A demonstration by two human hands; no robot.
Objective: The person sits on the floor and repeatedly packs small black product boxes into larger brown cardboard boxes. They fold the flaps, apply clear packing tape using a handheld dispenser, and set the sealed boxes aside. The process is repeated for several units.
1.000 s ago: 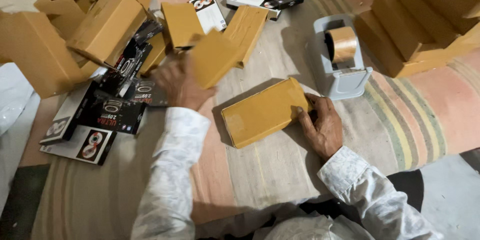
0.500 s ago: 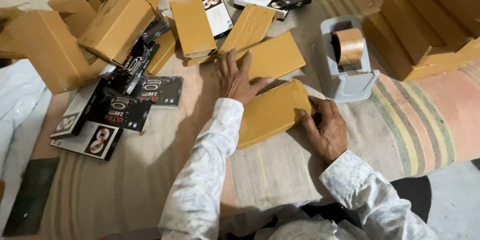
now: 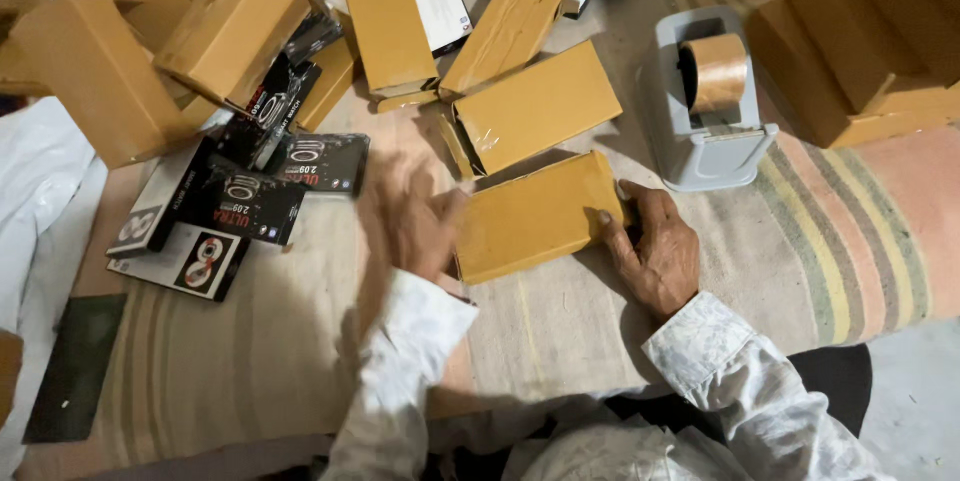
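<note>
The brown wrapped parcel (image 3: 537, 218) lies flat on the striped mat (image 3: 830, 241), directly in front of the person and between both hands. The right hand (image 3: 655, 251) rests against the parcel's right short edge; its grip is clamped on that edge, thumb on the top face and the remaining fingers tucked under or behind it (not visible). The left hand (image 3: 405, 216) is at the parcel's left edge, palm down with fingers apart; motion blur prevents confirming whether it touches the parcel or holds anything.

A second wrapped parcel (image 3: 537, 106) lies just beyond the first, near it, contact uncertain. The grey tape dispenser (image 3: 705, 106), loaded with a brown tape roll, stands just to the right of both. Black product boxes (image 3: 250, 196) are scattered to the left. Cardboard cartons (image 3: 100, 71) at upper left and upper right are cut off by the frame edges.
</note>
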